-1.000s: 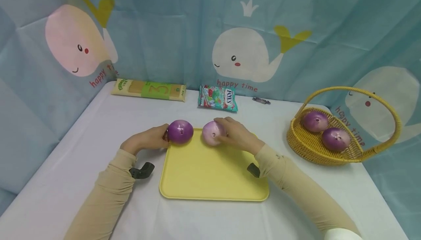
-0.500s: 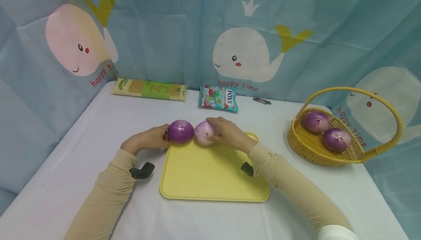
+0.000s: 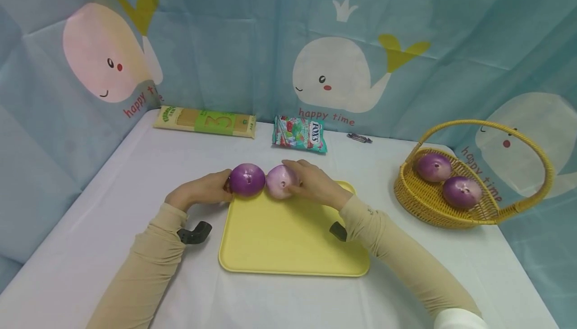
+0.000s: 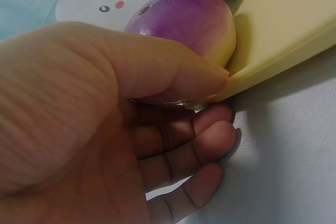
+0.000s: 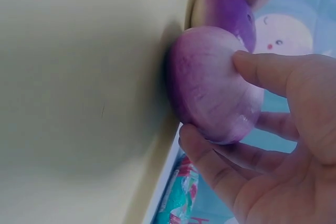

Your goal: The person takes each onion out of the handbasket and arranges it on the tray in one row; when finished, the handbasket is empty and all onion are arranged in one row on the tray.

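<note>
Basket, right of tray: two turnips. Tray, far edge: half-curled, my left hand holds dark turnip, right hand pale turnip.

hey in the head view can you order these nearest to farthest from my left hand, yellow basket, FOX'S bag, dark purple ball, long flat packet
From your left hand:
1. Dark purple ball: against it, on its right.
2. Long flat packet: back left.
3. FOX'S bag: back, near the middle.
4. Yellow basket: far right.
</note>
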Demonstrator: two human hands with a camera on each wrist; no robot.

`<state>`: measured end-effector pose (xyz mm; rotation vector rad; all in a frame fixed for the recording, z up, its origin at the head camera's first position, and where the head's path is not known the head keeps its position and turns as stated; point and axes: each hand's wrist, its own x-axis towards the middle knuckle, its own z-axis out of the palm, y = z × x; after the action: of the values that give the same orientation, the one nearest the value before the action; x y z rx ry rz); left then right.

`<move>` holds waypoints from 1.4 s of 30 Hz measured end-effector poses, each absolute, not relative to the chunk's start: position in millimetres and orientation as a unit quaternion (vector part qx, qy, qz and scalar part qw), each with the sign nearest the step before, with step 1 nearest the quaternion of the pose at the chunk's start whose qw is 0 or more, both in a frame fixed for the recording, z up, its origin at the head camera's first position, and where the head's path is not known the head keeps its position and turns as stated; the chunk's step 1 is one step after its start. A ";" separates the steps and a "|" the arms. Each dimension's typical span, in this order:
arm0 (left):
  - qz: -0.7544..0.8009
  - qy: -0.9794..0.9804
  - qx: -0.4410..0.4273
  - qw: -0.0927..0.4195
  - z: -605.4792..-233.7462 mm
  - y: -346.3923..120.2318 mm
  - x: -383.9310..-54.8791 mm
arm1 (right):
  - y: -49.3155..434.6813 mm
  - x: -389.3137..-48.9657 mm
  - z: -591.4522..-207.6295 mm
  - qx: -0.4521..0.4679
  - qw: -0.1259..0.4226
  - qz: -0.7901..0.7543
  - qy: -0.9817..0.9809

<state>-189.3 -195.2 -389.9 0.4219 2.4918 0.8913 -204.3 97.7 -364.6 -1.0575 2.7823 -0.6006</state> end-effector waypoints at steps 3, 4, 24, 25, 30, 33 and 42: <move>0.325 0.904 0.152 0.231 -389.8 -195.3 -189.2 | 97.9 -204.5 -365.0 -0.346 0.060 -0.200 0.915; 0.324 0.905 0.152 0.231 -389.9 -195.4 -189.2 | 97.9 -204.5 -365.2 -0.346 0.062 -0.201 0.914; 0.324 0.905 0.150 0.230 -389.4 -195.9 -188.0 | 95.8 -203.6 -365.7 -0.348 0.062 -0.207 0.912; 0.324 0.905 0.149 0.232 -389.2 -195.7 -188.0 | 96.0 -203.5 -365.7 -0.347 0.064 -0.208 0.912; 0.325 0.904 0.150 0.235 -387.8 -194.2 -188.4 | 98.2 -203.7 -365.8 -0.345 0.069 -0.208 0.912; 0.323 0.904 0.152 0.233 -387.2 -193.7 -188.0 | 99.1 -204.5 -365.4 -0.346 0.067 -0.205 0.913; 0.324 0.904 0.150 0.235 -387.9 -194.3 -187.7 | 105.3 -205.2 -359.9 -0.337 0.075 -0.204 0.916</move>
<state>-187.7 -194.3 -387.9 0.4116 2.4806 0.8889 -205.2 105.3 -359.9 -1.0098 2.7475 -0.6126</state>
